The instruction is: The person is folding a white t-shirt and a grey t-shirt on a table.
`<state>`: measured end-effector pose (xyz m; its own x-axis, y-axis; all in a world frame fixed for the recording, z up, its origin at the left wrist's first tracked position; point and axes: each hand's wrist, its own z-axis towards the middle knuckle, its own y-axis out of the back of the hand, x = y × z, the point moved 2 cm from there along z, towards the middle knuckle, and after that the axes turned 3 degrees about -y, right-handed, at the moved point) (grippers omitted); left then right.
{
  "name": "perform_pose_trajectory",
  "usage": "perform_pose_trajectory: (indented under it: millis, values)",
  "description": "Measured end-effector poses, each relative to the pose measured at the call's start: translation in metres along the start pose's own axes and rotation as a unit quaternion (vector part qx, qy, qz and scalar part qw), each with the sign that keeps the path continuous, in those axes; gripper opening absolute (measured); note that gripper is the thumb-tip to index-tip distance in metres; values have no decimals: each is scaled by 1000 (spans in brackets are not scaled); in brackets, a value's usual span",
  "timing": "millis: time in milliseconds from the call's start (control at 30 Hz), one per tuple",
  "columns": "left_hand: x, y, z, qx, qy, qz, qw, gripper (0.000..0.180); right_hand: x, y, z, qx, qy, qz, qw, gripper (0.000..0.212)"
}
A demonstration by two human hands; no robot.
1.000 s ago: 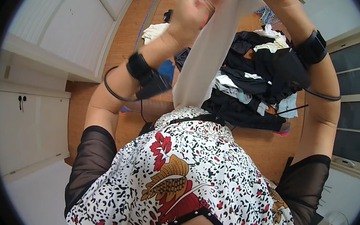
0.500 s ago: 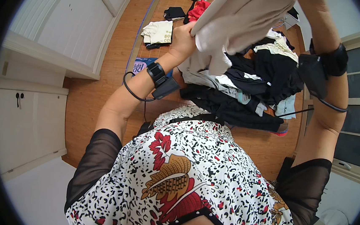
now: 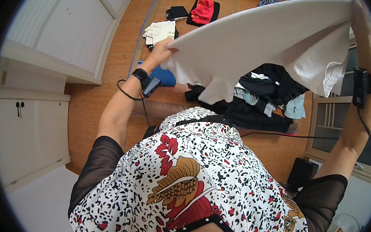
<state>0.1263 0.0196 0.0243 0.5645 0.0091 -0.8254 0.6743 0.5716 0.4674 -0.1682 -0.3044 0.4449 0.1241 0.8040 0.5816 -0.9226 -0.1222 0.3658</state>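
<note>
As the left hand (image 3: pixel 162 51) and the right hand (image 3: pixel 360 16) draw a pale garment (image 3: pixel 261 39) wide, its upper edge sweeps between them in one long curve. Half a second earlier the cloth hung bunched in folds; now the hands are farther apart and its breadth shows, leaving it spread rather than gathered. The left hand pinches one corner between thumb and fingers; the right hand, near the upper edge of view, holds the opposite end, its fingers hard to make out. Thin and matt, the fabric runs smooth mid-span and creases toward the right hand, where a crumpled flap dangles. Below and between the hands, black clothes (image 3: pixel 259 117) lie in a soft, rumpled heap. Just beyond the left hand sits a folded cream shirt (image 3: pixel 159 31); farther off, a bright red cloth (image 3: pixel 204 10) rests on a black cloth (image 3: pixel 216 11).
</note>
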Motion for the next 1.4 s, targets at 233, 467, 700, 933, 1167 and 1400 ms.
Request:
perform_pose_trajectory:
  millis: [233, 467, 700, 933, 1167, 1400]
  values:
    - [-12, 66, 20, -19, -66, 76, 995, 21, -116, 13, -16, 200, -180, -37, 962, 50]
    - [-40, 93, 11, -18, 52, 193, 980, 28, -142, -3, -165, 588, -30, -205, 782, 46]
    - [-51, 103, 1, 144, 80, 87, 982, 22, -204, 4, -201, 585, -263, -83, 763, 21]
    - [-30, 81, 42, 199, 14, 117, 973, 24, -282, -29, -188, 510, -236, -76, 824, 10]
    - [-10, 58, 74, 128, -74, 224, 963, 23, -343, -48, -192, 331, -129, -185, 916, 19]
    - [17, 8, 18, 122, -101, 343, 926, 29, -365, -36, -247, 299, -28, -290, 909, 26]
